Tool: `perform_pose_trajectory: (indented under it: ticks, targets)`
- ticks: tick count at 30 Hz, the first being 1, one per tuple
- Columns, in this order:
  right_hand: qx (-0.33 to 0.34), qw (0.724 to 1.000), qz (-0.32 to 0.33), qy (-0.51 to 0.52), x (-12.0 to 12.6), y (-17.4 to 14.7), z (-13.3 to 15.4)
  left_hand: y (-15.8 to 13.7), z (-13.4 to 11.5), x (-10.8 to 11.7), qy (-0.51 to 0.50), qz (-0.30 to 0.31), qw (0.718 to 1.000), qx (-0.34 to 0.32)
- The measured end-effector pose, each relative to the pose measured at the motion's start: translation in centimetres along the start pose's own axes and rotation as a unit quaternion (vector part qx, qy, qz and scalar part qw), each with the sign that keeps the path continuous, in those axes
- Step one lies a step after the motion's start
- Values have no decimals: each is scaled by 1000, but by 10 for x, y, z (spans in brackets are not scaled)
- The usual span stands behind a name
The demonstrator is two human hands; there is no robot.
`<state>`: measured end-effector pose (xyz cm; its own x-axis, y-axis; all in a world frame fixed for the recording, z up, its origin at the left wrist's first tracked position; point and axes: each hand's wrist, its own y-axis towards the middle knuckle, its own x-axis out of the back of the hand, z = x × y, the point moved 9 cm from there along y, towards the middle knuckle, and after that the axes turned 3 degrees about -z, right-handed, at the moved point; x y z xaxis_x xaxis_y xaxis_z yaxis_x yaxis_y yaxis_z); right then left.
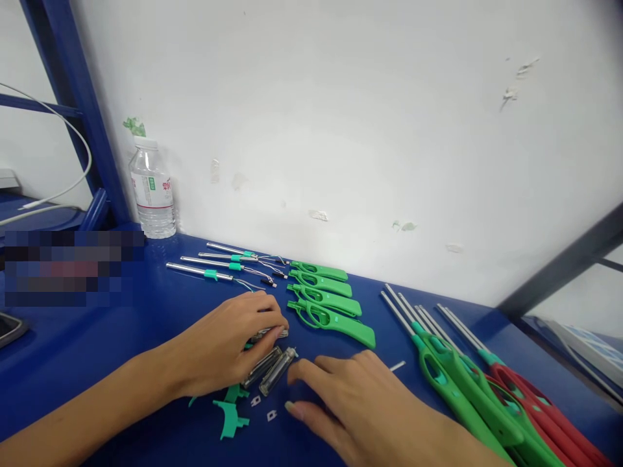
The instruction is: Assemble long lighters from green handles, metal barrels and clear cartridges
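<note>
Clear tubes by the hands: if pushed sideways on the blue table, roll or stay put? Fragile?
The clear tubes look round and lie flat on the smooth blue table, so a sideways push would probably roll them. They seem small and see-through, likely light; possibly brittle under pinching. The left hand rests on one, the right hand beside another, which should check rolling.

Bright, even light floods the white wall (370, 130), no harsh glare. Soft shadows sit under both hands on the blue surface (121, 324). Wide-angle bend tilts the edges; a pixelated patch (68, 266) blanks mid-left. Lower foreground slightly soft.
</note>
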<state>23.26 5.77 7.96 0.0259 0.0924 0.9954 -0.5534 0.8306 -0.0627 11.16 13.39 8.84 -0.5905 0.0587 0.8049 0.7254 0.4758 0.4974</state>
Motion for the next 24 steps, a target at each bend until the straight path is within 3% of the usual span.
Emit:
perform_pose_trajectory:
  ticks: [6,16,20,24]
  targets:
    - [30,996,67,55,-5,-1,12,2,-2,4,9,7,1000,0]
    - [45,996,75,35,-8,1,13,0,-5,4,22,7,1000,-3]
    - [41,998,52,7,-6,-2,13,0,-3,3,24,1,1000,-2]
    - [-28,999,-9,14,14,-8,-4,3,-3,3,25,7,1000,-10]
